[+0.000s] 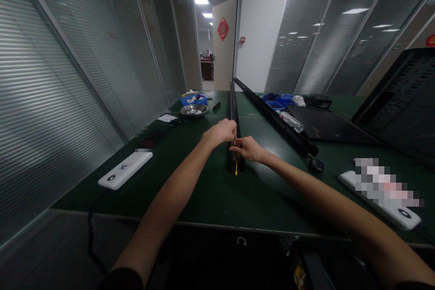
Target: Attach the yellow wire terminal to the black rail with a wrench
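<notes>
Black strip (233,108): lies lengthwise on the table, its near end under the grip of both hands, the rest running straight away beyond them.
Left hand (222,130): bent down over the strip, fingers curled in; its fingertips are hidden, so I cannot tell whether this grip pinches anything.
Right hand (249,148): just nearer than the left and beside it, thumb and forefinger reaching to the strip's right side; what lies between them is too small to make out, so I cannot tell whether they are closed on it.
Yellow piece (236,168): small and slim, at the strip's near end, just below the grip.
Green table (207,199): spreads around the grip on every side, its front edge nearer the person.
Second black strip (288,130): right of the grip, slanting away until its far end nears that of the first.
Black mouse-shaped object (316,165): right of the grip, by the second strip's near end.
Clear bottle (291,121): on its side, farther right, along the second strip.
Metal bowl (193,114): beyond the grip and to the left, a blue bin (199,101) just behind it.
White devices: one (127,170) well left of the grip, another (385,210) well right, partly blurred over.
Dark flat panel (335,124): beyond and right of the grip, past the bottle.
Large black panel (401,99): tilted, at the far right.
Open door (224,56): far beyond the grip, bearing a red diamond sign (223,29).
</notes>
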Tool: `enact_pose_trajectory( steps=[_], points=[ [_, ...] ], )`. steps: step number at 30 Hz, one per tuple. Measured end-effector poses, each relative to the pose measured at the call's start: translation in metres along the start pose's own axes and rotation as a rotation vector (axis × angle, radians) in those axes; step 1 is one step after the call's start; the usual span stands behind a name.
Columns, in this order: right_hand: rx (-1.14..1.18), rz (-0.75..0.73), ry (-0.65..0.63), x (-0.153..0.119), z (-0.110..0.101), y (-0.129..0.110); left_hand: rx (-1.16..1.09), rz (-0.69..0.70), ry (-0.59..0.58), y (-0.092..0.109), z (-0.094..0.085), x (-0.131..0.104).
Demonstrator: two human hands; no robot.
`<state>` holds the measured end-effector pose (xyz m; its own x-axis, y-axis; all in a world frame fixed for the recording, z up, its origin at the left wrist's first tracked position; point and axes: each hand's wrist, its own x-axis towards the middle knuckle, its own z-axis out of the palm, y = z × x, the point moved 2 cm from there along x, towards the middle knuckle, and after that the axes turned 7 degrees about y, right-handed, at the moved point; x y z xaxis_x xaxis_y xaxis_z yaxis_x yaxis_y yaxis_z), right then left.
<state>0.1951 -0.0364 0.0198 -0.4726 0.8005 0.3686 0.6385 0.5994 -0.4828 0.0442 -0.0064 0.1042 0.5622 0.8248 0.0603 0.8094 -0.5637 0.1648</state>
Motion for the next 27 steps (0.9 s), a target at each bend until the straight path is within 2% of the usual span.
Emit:
enact_pose_trajectory(
  steps=[4, 8, 18, 27],
  points=[
    [0.035, 0.052, 0.04, -0.003, -0.004, -0.001, -0.03, 0.047, 0.108, 0.012, -0.004, -0.005],
    [0.059, 0.09, 0.11, -0.006, -0.008, -0.002, -0.081, 0.133, 0.155, 0.028, -0.007, -0.005],
    [0.127, 0.093, 0.228, -0.033, -0.004, 0.01, -0.135, 0.241, 0.082, 0.052, -0.003, -0.008],
    [0.227, 0.012, 0.228, -0.036, -0.001, 0.018, -0.106, 0.212, 0.084, 0.058, 0.003, -0.007]
  ],
)
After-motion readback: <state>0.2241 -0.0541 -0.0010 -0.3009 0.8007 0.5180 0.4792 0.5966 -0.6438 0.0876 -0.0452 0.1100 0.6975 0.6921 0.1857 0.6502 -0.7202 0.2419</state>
